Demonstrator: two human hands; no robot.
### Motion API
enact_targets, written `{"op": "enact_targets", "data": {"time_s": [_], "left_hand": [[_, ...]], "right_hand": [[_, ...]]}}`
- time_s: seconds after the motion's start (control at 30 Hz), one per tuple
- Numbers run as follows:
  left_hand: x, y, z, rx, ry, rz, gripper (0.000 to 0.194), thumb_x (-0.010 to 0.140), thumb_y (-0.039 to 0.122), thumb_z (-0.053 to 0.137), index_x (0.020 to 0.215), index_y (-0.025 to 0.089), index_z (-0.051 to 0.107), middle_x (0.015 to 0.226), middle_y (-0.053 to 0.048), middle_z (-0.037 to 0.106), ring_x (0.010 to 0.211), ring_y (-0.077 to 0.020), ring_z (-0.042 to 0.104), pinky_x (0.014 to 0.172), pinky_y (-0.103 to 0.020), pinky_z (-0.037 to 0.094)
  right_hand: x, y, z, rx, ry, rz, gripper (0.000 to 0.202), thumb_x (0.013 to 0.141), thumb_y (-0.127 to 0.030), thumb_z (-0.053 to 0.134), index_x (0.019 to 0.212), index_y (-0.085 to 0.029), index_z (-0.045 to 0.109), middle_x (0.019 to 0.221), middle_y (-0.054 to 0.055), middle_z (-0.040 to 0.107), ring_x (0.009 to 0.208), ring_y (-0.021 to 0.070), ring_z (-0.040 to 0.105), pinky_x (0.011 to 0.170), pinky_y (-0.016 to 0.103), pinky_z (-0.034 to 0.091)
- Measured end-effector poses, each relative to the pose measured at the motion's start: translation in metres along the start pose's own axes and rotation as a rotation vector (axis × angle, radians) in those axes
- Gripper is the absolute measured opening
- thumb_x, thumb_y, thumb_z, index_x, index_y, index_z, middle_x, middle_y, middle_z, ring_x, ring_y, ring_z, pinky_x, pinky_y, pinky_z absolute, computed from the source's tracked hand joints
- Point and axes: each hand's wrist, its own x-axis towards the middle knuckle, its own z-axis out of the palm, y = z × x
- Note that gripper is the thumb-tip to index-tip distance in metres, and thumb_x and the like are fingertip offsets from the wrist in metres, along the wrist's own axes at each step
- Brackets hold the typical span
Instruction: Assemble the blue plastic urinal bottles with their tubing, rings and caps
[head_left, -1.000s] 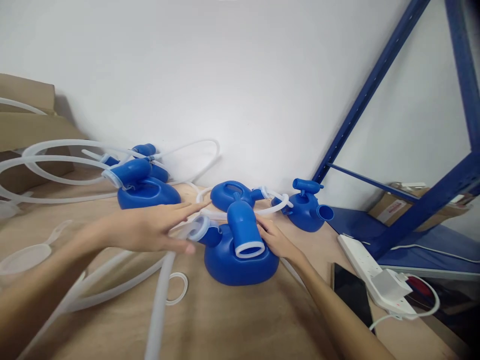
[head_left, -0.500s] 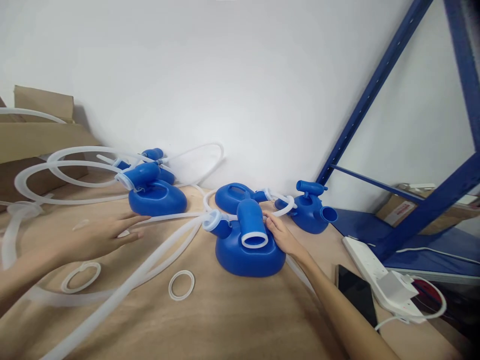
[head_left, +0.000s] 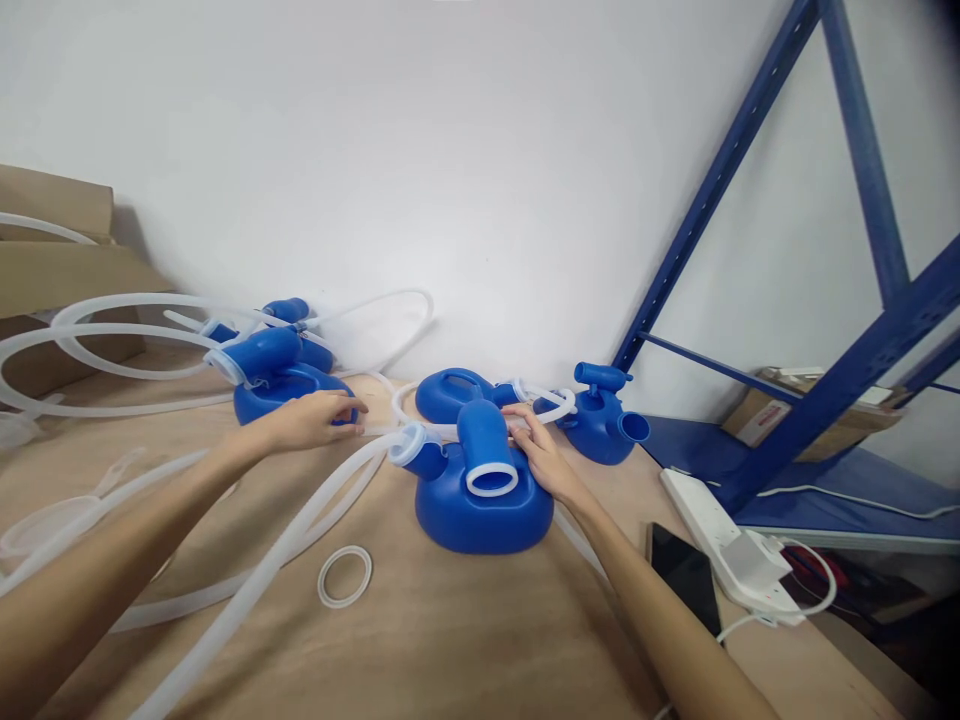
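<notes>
A blue plastic urinal bottle (head_left: 484, 520) with a white-rimmed mouth and a pale-capped side neck stands in the middle of the table. My right hand (head_left: 544, 458) holds it at its right side, fingers behind the mouth piece and partly hidden. My left hand (head_left: 311, 420) reaches in from the left, thumb and fingers apart. Its fingertips are close to a translucent hose (head_left: 379, 431) behind the capped neck; contact is unclear. Behind this hand, partly covered by it, stands another blue bottle (head_left: 266, 385). A white ring (head_left: 345, 577) lies flat in front.
More blue bottles (head_left: 454, 393) stand near the wall, one (head_left: 600, 428) at right. Thick translucent hoses (head_left: 247, 570) loop across the left. A cardboard box (head_left: 67, 270) stands far left. A phone (head_left: 682, 578), power strip (head_left: 720, 535) and blue shelf frame (head_left: 757, 470) are at right.
My left hand has moved right and away from me, from over the table to beside the left bottle and hose. My right hand stays at the middle bottle. The view has shifted slightly right.
</notes>
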Motion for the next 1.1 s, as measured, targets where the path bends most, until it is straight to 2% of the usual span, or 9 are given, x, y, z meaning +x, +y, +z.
{"op": "enact_targets", "data": {"time_s": [0.17,0.27,0.37,0.5,0.67,0.77,0.87,1.0,1.1], "left_hand": [[0.002,-0.008,0.019,0.125,-0.136,-0.135,0.066,0.085,0.059,0.054,0.135,0.017,0.064,0.129,-0.021,0.066,0.113,-0.04,0.062,0.086,-0.043,0.051],[0.002,-0.007,0.035,0.124,-0.107,-0.109,0.055,0.088,0.053,0.051,0.125,0.018,0.069,0.117,-0.018,0.069,0.108,-0.0393,0.063,0.08,-0.041,0.05],[0.006,-0.006,0.038,0.11,-0.065,-0.063,0.046,0.089,0.052,0.047,0.104,0.018,0.073,0.104,-0.016,0.069,0.097,-0.0354,0.066,0.077,-0.04,0.05],[0.011,0.0,0.009,0.068,-0.001,-0.033,0.047,0.096,0.051,0.035,0.104,0.017,0.067,0.107,-0.015,0.068,0.095,-0.0303,0.067,0.083,-0.039,0.049],[0.002,0.028,-0.054,-0.106,0.175,-0.051,0.045,0.097,0.055,0.041,0.106,0.017,0.064,0.1,-0.008,0.073,0.092,-0.0263,0.066,0.084,-0.034,0.048],[-0.005,0.042,-0.081,-0.214,0.185,-0.055,0.045,0.094,0.058,0.048,0.104,0.018,0.066,0.094,-0.003,0.074,0.087,-0.0222,0.065,0.08,-0.03,0.049],[-0.007,0.042,-0.091,-0.229,0.305,-0.156,0.045,0.089,0.058,0.053,0.105,0.019,0.068,0.093,-0.004,0.075,0.086,-0.0228,0.065,0.079,-0.03,0.05],[-0.002,0.034,-0.09,-0.096,0.538,-0.287,0.043,0.088,0.053,0.051,0.107,0.02,0.07,0.094,-0.005,0.075,0.094,-0.0257,0.063,0.084,-0.033,0.049],[0.002,0.032,-0.088,-0.087,0.59,-0.338,0.041,0.088,0.049,0.05,0.108,0.02,0.071,0.096,-0.005,0.074,0.093,-0.025,0.064,0.085,-0.033,0.049]], "right_hand": [[0.004,0.009,0.001,0.07,0.098,0.023,0.043,0.092,-0.061,0.062,0.111,-0.023,0.06,0.09,0.003,0.07,0.074,0.019,0.07,0.078,0.035,0.059],[0.003,0.009,0.001,0.031,0.144,0.019,0.047,0.091,-0.065,0.061,0.114,-0.024,0.059,0.105,0.008,0.073,0.084,0.022,0.073,0.081,0.038,0.061],[-0.001,0.006,0.001,-0.022,0.145,0.009,0.054,0.094,-0.066,0.057,0.131,-0.027,0.053,0.134,0.011,0.067,0.093,0.0226,0.074,0.091,0.042,0.061],[-0.004,0.007,0.001,0.037,0.1,0.047,0.088,0.094,-0.063,0.058,0.162,-0.036,0.009,0.149,0.012,0.059,0.108,0.0254,0.073,0.105,0.05,0.054],[-0.002,0.014,0.0,-0.049,0.144,0.064,0.107,0.097,-0.064,0.054,0.161,-0.031,-0.024,0.134,0.01,0.069,0.136,0.0266,0.058,0.121,0.058,0.033],[0.0,0.014,-0.004,-0.143,0.134,0.06,0.113,0.097,-0.061,0.054,0.154,-0.03,-0.038,0.139,0.012,0.064,0.131,0.0264,0.061,0.117,0.056,0.04],[0.002,0.003,-0.015,-0.326,0.034,0.075,0.11,0.098,-0.056,0.053,0.155,-0.028,-0.037,0.126,0.011,0.068,0.108,0.0264,0.07,0.106,0.054,0.05],[0.002,-0.031,-0.046,-0.577,-0.24,0.07,0.087,0.098,-0.049,0.057,0.167,-0.033,0.007,0.109,0.007,0.07,0.091,0.0238,0.07,0.097,0.048,0.054],[-0.005,-0.062,-0.073,-0.447,-0.388,0.149,0.106,0.095,-0.044,0.065,0.165,-0.031,-0.014,0.099,0.003,0.069,0.077,0.0182,0.068,0.084,0.041,0.059]]}}
